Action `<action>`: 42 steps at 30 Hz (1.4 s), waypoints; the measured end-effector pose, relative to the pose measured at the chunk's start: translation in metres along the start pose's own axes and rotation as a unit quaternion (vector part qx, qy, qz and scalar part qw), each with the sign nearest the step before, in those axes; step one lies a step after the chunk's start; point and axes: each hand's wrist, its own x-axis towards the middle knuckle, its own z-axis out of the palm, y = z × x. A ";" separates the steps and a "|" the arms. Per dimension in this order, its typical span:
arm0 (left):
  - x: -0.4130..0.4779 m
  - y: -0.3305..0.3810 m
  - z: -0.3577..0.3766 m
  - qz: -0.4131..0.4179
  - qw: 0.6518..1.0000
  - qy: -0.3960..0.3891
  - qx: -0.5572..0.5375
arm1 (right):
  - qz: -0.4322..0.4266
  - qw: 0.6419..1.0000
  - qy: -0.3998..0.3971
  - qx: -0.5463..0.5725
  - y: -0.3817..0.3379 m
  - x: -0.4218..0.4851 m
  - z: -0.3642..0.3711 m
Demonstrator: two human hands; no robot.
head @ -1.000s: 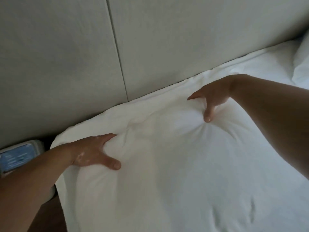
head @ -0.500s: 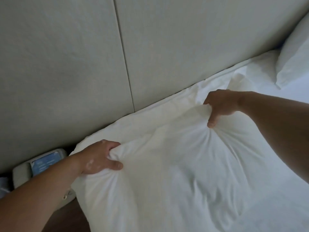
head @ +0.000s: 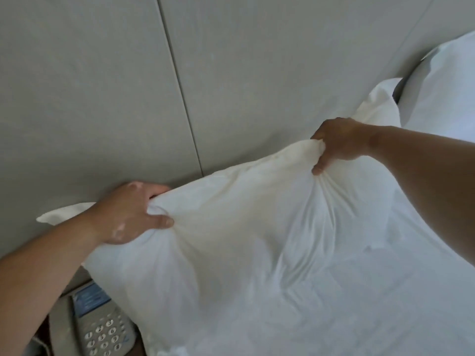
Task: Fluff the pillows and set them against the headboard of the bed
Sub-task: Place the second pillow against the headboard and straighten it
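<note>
The left hand (head: 131,214) is closed tight on the top edge of the white pillow (head: 231,240), with cloth bunched between thumb and fingers. The right hand (head: 336,142) grips the same edge farther right, squeezing a wad of cloth. The pillow is lifted up just in front of the grey headboard (head: 231,86), with another pillow (head: 442,93) to its right and a phone (head: 102,327) down to its left.

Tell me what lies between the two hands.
Head view: only the top edge of the white pillow, stretched between left hand and right hand.
</note>
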 end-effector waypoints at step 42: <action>0.034 -0.013 0.030 -0.046 0.966 0.141 0.213 | 0.032 0.981 0.080 -0.172 -0.012 0.038 0.012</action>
